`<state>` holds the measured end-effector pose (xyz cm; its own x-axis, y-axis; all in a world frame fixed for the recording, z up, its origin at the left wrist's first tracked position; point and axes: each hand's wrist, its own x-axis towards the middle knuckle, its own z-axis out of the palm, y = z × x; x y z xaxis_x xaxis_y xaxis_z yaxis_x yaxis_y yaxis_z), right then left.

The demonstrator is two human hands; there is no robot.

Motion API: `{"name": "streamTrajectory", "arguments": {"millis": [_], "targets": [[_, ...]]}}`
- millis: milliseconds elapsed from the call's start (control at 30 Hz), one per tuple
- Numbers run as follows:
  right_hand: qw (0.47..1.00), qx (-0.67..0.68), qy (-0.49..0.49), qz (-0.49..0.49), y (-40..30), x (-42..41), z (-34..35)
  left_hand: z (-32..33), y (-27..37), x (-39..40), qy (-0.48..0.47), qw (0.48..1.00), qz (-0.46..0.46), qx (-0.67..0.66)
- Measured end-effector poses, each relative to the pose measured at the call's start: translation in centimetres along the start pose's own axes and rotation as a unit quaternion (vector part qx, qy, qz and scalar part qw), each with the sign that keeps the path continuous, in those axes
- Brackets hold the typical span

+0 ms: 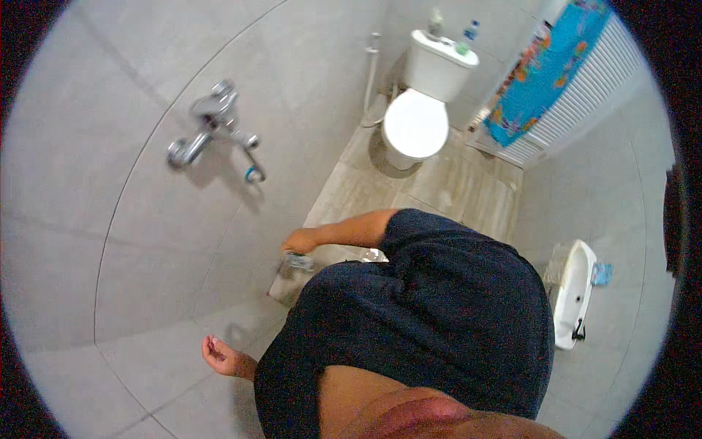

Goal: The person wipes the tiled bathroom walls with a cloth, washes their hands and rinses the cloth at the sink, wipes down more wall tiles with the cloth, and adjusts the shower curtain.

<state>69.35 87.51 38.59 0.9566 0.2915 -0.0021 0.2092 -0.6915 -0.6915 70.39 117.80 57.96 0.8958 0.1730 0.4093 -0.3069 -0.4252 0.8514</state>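
My right hand reaches down close to the tiled wall at the lower left of the room. Its fingers are closed round a small pale grey-green object, too blurred to name. My left hand is lower in the picture, palm partly showing. Its fingers are loosely curled, with nothing visible in them. A pale, shiny item lies near the floor, mostly hidden by my dark shirt.
A chrome mixer tap juts from the wall. Farther off stands a toilet, with bottles on its cistern. A blue floral cloth hangs on a louvred door. On the right is a washbasin.
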Motion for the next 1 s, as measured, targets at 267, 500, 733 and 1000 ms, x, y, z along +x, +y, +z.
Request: {"name": "streamTrajectory", "arguments": {"millis": [267, 500, 733, 1000], "targets": [[0.798, -0.083, 0.275, 0.529, 21.5, -41.3, 9.6, 14.1, 10.7, -5.7, -0.299, 0.942, 0.039, -0.145], [0.575, 0.007, 0.413, 0.706, 5.9, -57.7, 5.1, 22.7, 16.6, -14.2, -0.429, 0.873, 0.112, -0.201], [0.376, 0.128, 0.485, 0.779, -0.6, -63.4, 12.5, 30.1, 23.8, -22.3, -0.565, 0.76, 0.191, -0.256], [0.262, 0.209, 0.479, 0.812, -5.8, -62.3, 18.6, 36.9, 29.6, -29.7, -0.672, 0.646, 0.225, -0.282]]}}
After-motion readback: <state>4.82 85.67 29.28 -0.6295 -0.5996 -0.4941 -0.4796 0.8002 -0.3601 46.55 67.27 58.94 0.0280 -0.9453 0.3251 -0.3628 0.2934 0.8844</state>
